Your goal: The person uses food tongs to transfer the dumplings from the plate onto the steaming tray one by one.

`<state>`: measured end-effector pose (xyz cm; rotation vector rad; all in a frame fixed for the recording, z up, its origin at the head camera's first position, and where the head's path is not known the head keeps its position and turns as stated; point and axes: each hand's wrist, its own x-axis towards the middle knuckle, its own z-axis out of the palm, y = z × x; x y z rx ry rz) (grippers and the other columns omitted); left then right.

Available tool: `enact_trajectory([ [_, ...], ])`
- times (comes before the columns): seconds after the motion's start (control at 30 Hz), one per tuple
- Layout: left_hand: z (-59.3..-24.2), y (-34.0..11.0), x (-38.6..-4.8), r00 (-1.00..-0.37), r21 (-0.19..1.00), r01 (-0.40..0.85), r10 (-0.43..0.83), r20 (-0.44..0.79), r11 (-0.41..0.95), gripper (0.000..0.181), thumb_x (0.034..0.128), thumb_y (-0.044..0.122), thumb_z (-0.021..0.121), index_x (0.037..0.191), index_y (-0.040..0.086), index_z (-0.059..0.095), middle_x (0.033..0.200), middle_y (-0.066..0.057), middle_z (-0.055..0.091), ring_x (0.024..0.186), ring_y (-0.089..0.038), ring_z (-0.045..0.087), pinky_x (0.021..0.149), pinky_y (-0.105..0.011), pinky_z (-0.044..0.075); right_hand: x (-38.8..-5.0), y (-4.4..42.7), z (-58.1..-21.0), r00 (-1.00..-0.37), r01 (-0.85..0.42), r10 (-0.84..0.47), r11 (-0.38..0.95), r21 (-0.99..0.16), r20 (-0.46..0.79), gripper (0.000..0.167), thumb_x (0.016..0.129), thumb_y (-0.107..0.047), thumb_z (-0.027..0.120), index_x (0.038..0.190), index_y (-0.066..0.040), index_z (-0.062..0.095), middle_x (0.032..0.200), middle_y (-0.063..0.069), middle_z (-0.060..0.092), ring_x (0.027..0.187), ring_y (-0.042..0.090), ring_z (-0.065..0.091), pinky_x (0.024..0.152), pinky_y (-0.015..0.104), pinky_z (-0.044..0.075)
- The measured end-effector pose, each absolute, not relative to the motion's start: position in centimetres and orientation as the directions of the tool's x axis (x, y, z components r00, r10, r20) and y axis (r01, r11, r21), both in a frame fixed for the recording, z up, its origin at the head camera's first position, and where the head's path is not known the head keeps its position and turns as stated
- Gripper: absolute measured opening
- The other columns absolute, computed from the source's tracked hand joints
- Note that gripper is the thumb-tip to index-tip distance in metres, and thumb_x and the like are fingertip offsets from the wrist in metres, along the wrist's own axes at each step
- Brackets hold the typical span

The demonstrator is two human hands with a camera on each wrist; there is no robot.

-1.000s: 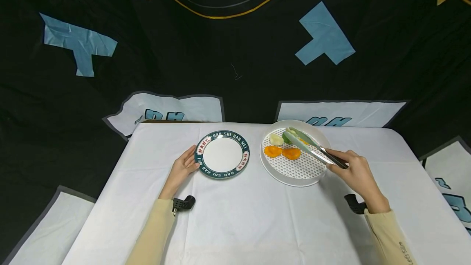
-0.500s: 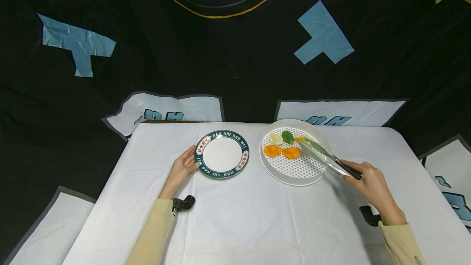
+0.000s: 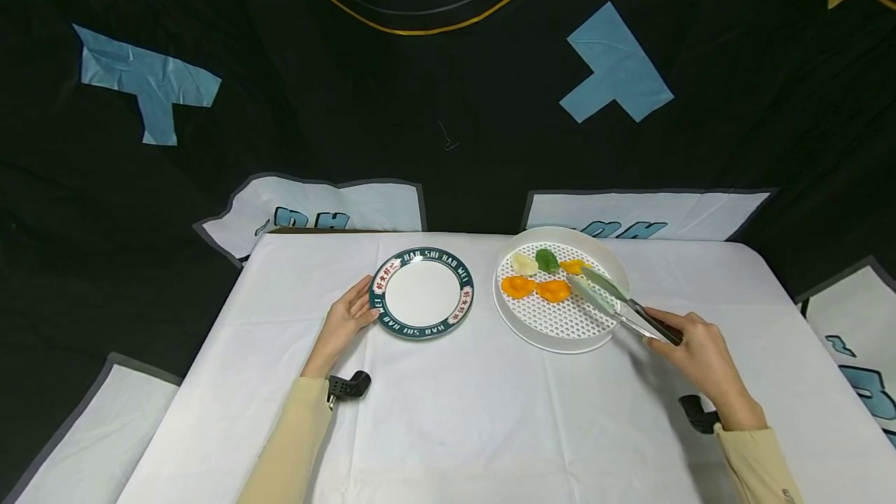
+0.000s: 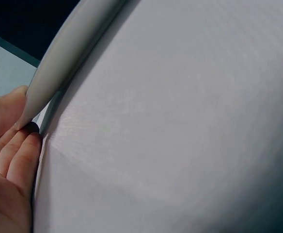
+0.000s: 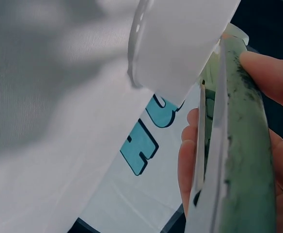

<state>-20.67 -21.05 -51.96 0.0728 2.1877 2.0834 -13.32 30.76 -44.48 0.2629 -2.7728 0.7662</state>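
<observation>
My left hand [image 3: 344,325] pinches the left rim of a round plate [image 3: 449,323], thumb above and fingers below, as the left wrist view shows. The plate has a white middle and a dark green patterned border. My right hand [image 3: 693,348] holds tongs [image 3: 633,308] with pale green ends and dark handles. Their tips stand apart over a round white container with a perforated insert [image 3: 560,323], close to a small yellow piece [image 3: 573,265]. Whether they touch it I cannot tell. Also on the insert lie a green piece [image 3: 547,260], a pale yellow piece [image 3: 523,264] and two orange pieces [image 3: 554,291].
A white cloth [image 3: 455,411] covers the table, with plate and container side by side near its back edge. Behind hangs a dark curtain [image 3: 434,115] with blue and yellow patches. Each wrist wears a black camera [image 3: 350,385].
The tongs have drawn back toward the right and nearer to me, from over the green piece to beside the small yellow piece. Their tips have spread slightly. My left hand and the plate keep still.
</observation>
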Motion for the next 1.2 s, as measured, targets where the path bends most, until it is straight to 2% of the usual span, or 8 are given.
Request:
enact_trajectory([
  [0.2, -52.0, -21.0, -20.7, -0.992, 0.998, -0.046, 0.113, -0.051, 0.047, 0.070, 0.0896, -0.011, 0.056, 0.150, -0.003, 0.022, 0.154, -0.019, 0.023, 0.138, -0.029, 0.029, 0.107, -0.020, 0.035, -13.0, 29.8, -44.2, -0.946, -0.231, -0.073, 0.836, -0.497, 0.317, 0.049, 0.071, -0.003, 0.080, 0.117, 0.007, 0.065, 0.084, 0.021, 0.061, 0.070, 0.028, 0.054, 0.052, 0.031, 0.042],
  [0.47, -52.0, -20.9, -20.7, -0.993, 0.998, -0.045, 0.111, -0.050, 0.048, 0.070, 0.0888, -0.011, 0.056, 0.150, -0.003, 0.022, 0.154, -0.020, 0.023, 0.138, -0.030, 0.029, 0.107, -0.020, 0.035, -12.2, 26.2, -43.7, -0.880, -0.343, -0.089, 0.798, -0.496, 0.466, 0.050, 0.068, -0.003, 0.081, 0.116, 0.003, 0.067, 0.082, 0.015, 0.062, 0.066, 0.018, 0.047, 0.048, 0.024, 0.037],
  [0.6, -52.0, -20.9, -20.7, -0.992, 0.998, -0.045, 0.112, -0.051, 0.047, 0.070, 0.0893, -0.010, 0.056, 0.150, -0.004, 0.021, 0.154, -0.020, 0.023, 0.138, -0.030, 0.029, 0.107, -0.019, 0.034, -11.9, 23.1, -43.8, -0.866, -0.389, -0.113, 0.765, -0.514, 0.487, 0.052, 0.068, -0.003, 0.082, 0.118, 0.001, 0.067, 0.082, 0.012, 0.062, 0.067, 0.015, 0.046, 0.049, 0.023, 0.037],
  [0.83, -51.8, -21.0, -20.8, -0.993, 0.998, -0.041, 0.104, -0.046, 0.045, 0.071, 0.0891, -0.011, 0.056, 0.150, -0.003, 0.020, 0.154, -0.021, 0.022, 0.138, -0.031, 0.029, 0.108, -0.019, 0.033, -11.9, 17.2, -44.6, -0.882, -0.417, -0.148, 0.689, -0.593, 0.448, 0.060, 0.068, -0.008, 0.085, 0.124, 0.000, 0.064, 0.098, 0.013, 0.067, 0.079, 0.017, 0.052, 0.063, 0.035, 0.052],
  [1.1, -51.8, -21.0, -20.8, -0.992, 0.998, -0.042, 0.114, -0.048, 0.054, 0.070, 0.0897, -0.010, 0.056, 0.150, -0.004, 0.020, 0.154, -0.020, 0.023, 0.138, -0.029, 0.029, 0.109, -0.021, 0.032, -12.4, 12.3, -46.7, -0.907, -0.389, -0.158, 0.667, -0.636, 0.390, 0.063, 0.068, -0.010, 0.086, 0.124, 0.003, 0.062, 0.116, 0.015, 0.066, 0.086, 0.022, 0.054, 0.074, 0.039, 0.054],
  [1.2, -51.9, -20.9, -20.8, -0.992, 0.998, -0.044, 0.115, -0.050, 0.049, 0.070, 0.0898, -0.010, 0.056, 0.150, -0.004, 0.020, 0.154, -0.020, 0.023, 0.138, -0.029, 0.029, 0.108, -0.021, 0.033, -12.6, 11.3, -47.8, -0.903, -0.403, -0.174, 0.660, -0.634, 0.393, 0.062, 0.068, -0.007, 0.085, 0.123, 0.007, 0.061, 0.119, 0.018, 0.064, 0.097, 0.029, 0.057, 0.085, 0.043, 0.052],
])
